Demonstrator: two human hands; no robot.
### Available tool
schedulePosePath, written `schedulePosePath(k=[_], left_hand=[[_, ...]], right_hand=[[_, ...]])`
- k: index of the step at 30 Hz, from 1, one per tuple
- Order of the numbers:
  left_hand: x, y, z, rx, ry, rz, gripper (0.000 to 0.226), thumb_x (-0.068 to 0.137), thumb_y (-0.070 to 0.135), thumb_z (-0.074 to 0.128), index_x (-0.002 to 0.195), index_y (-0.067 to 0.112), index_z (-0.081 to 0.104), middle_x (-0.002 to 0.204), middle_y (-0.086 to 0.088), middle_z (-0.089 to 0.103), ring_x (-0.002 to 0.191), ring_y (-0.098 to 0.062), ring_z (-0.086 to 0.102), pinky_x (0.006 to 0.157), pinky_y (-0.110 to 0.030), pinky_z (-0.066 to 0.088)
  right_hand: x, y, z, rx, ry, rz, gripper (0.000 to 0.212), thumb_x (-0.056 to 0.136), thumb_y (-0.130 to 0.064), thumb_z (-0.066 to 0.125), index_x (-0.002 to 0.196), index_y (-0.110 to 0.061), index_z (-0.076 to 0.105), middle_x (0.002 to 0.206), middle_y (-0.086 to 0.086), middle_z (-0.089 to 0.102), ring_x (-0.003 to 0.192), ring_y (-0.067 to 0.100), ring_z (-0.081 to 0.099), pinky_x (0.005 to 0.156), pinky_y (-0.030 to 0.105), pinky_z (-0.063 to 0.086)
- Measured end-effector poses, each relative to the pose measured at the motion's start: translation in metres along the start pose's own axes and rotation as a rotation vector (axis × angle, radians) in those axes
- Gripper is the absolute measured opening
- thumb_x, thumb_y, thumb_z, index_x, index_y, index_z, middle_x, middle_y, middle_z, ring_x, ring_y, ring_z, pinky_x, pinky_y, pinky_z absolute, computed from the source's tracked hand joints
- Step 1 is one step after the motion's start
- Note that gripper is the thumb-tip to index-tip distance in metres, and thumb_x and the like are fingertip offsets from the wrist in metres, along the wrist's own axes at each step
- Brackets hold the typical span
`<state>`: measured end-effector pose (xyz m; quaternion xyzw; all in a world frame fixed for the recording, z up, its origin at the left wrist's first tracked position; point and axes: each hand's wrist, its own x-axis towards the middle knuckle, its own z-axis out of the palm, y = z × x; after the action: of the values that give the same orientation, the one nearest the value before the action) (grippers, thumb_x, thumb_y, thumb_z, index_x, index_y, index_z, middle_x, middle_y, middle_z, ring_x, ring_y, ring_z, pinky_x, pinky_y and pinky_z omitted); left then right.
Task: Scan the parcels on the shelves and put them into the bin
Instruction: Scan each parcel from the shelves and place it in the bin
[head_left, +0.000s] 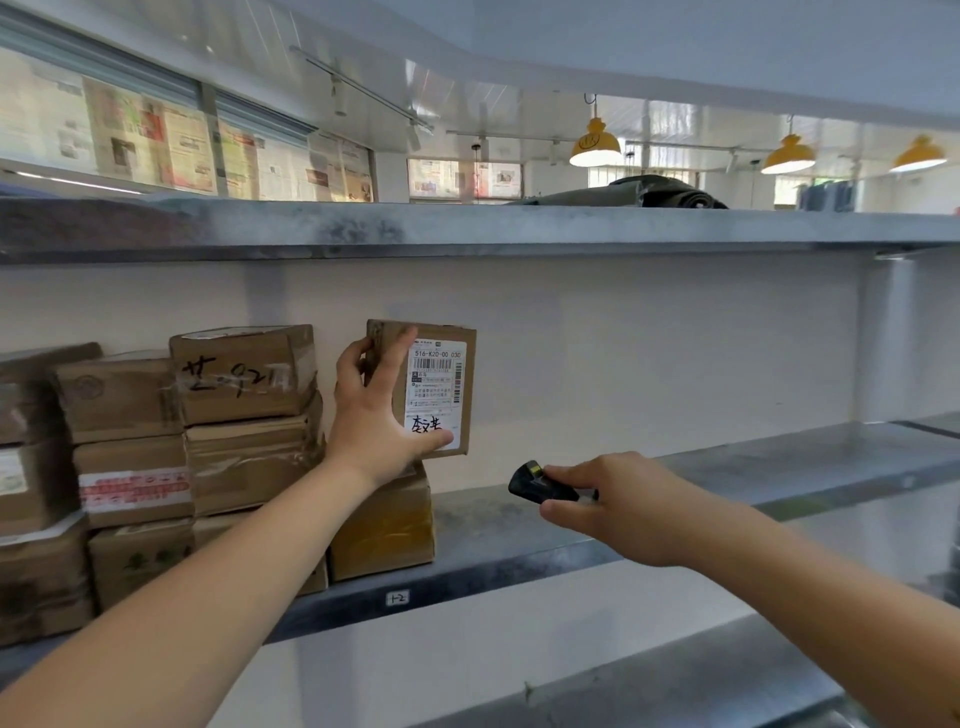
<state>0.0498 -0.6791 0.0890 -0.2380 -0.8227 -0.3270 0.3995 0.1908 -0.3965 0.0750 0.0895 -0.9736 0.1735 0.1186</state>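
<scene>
A small cardboard parcel (439, 387) with a white barcode label stands upright on top of a yellowish box (384, 525) on the grey metal shelf (519, 540). My left hand (374, 415) grips this parcel by its left edge, thumb along the bottom of the label. To the right and lower, my right hand (618, 506) holds a small black scanner (535, 483) whose front end points left toward the parcel, a short gap away. Several more cardboard parcels (244, 374) are stacked on the shelf's left part.
The shelf's right part holds nothing in view. Another metal shelf (467, 228) runs overhead with a dark bag (649, 192) on top. A lower shelf (701, 675) edge shows at bottom right. The bin is not in view.
</scene>
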Motion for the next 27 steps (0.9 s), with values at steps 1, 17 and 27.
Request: schedulePosePath(k=[1, 17, 27], left_hand=[[0.0, 0.001, 0.0, 0.009, 0.0, 0.005, 0.13, 0.058, 0.051, 0.1, 0.151, 0.07, 0.011, 0.159, 0.015, 0.008, 0.151, -0.035, 0.023, 0.12, -0.049, 0.032], [-0.065, 0.068, 0.034, -0.451, -0.218, 0.014, 0.136, 0.054, 0.041, 0.103, 0.149, 0.074, 0.012, 0.151, 0.034, 0.008, 0.141, -0.006, 0.022, 0.112, -0.024, 0.023], [-0.214, 0.138, 0.111, -0.76, -0.698, -0.1, 0.137, 0.041, 0.044, 0.098, 0.149, 0.075, 0.02, 0.148, 0.026, 0.02, 0.14, 0.009, 0.035, 0.118, -0.024, 0.032]], right_hand=[[-0.003, 0.001, 0.0, -0.021, -0.006, -0.001, 0.061, 0.092, -0.073, 0.052, 0.147, -0.047, 0.05, 0.082, -0.008, 0.07, 0.046, 0.006, 0.049, 0.046, 0.022, 0.037], [-0.072, 0.044, 0.032, 0.255, 0.218, 0.216, 0.047, 0.095, -0.065, 0.055, 0.14, -0.054, 0.053, 0.071, -0.013, 0.068, 0.05, 0.003, 0.054, 0.044, 0.019, 0.036], [-0.236, 0.089, 0.114, 0.334, 0.315, 0.656, 0.05, 0.092, -0.06, 0.066, 0.139, -0.044, 0.061, 0.084, -0.027, 0.068, 0.082, -0.012, 0.061, 0.069, 0.012, 0.049]])
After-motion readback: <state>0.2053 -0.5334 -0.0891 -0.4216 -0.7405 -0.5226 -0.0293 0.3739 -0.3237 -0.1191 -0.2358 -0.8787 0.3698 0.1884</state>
